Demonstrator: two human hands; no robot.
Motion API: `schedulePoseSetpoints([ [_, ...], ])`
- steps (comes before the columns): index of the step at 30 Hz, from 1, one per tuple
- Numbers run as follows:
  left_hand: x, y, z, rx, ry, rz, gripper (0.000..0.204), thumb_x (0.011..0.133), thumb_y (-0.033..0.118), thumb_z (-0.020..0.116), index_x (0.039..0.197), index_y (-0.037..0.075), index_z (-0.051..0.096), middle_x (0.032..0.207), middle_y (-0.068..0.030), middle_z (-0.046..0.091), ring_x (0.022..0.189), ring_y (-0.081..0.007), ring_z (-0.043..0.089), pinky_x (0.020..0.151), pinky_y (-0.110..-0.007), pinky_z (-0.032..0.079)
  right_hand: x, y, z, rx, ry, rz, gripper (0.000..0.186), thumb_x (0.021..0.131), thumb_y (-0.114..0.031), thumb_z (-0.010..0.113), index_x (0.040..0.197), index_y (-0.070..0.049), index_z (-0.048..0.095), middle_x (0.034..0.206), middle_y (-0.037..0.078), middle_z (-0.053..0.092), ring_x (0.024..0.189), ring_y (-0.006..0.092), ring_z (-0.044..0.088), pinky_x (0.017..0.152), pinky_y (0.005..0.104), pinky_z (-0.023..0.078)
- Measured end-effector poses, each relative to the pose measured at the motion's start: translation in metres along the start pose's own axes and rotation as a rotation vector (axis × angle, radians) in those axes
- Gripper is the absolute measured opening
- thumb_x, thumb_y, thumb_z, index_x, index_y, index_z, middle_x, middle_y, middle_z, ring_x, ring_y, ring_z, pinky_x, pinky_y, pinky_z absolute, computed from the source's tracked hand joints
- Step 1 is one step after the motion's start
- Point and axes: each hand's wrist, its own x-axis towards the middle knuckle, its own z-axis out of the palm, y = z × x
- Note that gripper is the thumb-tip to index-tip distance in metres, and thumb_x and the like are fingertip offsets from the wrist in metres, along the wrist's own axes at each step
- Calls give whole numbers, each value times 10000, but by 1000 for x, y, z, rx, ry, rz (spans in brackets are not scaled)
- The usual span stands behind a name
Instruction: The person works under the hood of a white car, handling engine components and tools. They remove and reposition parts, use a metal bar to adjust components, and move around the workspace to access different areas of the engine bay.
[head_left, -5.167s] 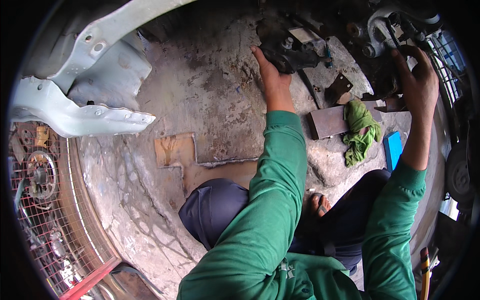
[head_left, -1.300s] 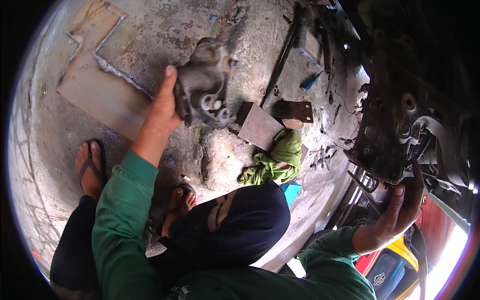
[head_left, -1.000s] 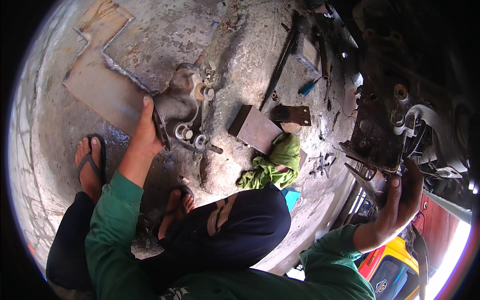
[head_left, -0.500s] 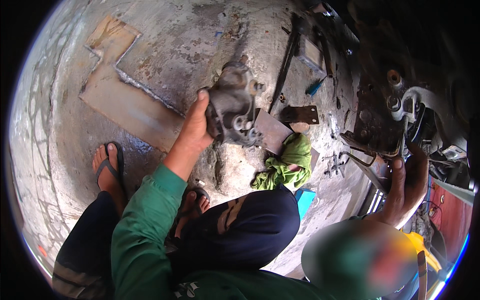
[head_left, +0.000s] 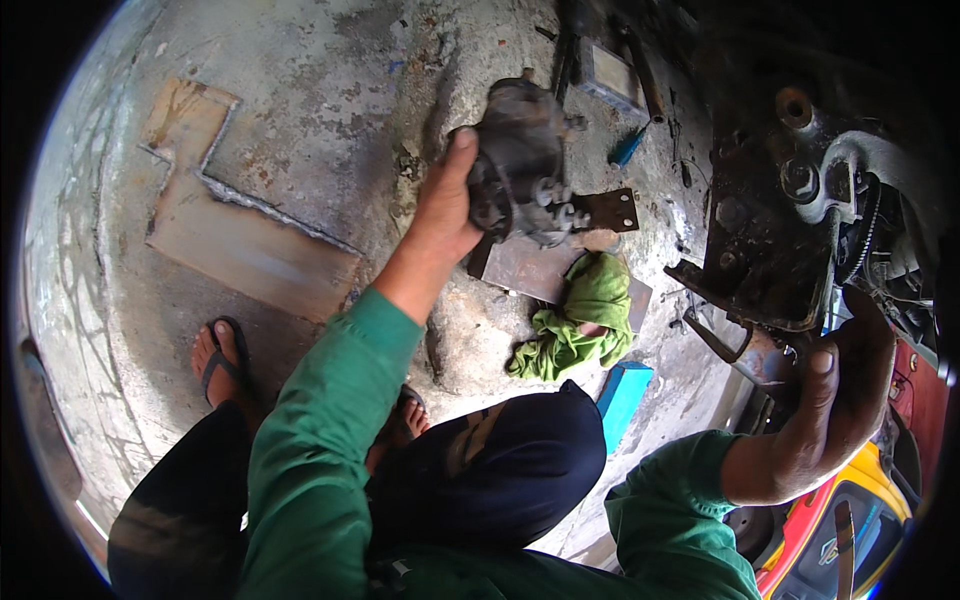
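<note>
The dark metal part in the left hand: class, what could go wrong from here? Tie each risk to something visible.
1. Only the left hand grips the dark metal part; if it slipped, it might fall and strike a sandalled foot.
2. The right hand is close under the dark metal assembly, whose edges could scrape or pinch the fingers.

Green cloth (head_left: 598,300): crumpled over brown block (head_left: 525,266), between left hand (head_left: 440,212) and right hand (head_left: 840,412).
Blue box (head_left: 625,405): left of right hand.
Stepped plate (head_left: 255,252): flat on floor (head_left: 310,90), left of left hand.
Slim blue item (head_left: 628,148): on floor, right of left hand.
</note>
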Motion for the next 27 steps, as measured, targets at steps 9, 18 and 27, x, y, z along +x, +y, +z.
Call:
schedulePoseSetpoints([
  [9,71,-12,64,-94,-61,-63,672,935,522,685,1316,-18,566,1239,-154,686,1111,-269,686,1005,-413,545,11,-12,-2,-115,48,118,370,832,-211,793,1080,27,656,742,24,518,631,106,374,576,266,315],
  [18,112,10,91,75,-43,-159,750,951,652,566,1379,36,558,1379,-134,617,1266,-295,586,1124,-433,433,23,-26,-2,-224,82,217,396,895,-366,750,1071,-26,652,893,175,677,767,342,684,670,406,520],
  [27,136,11,83,18,-88,-214,696,993,587,548,1410,30,515,1403,-131,592,1255,-295,594,1071,-449,485,30,-16,0,-366,156,346,516,910,-517,690,952,-8,614,773,188,654,728,386,660,659,445,494],
])
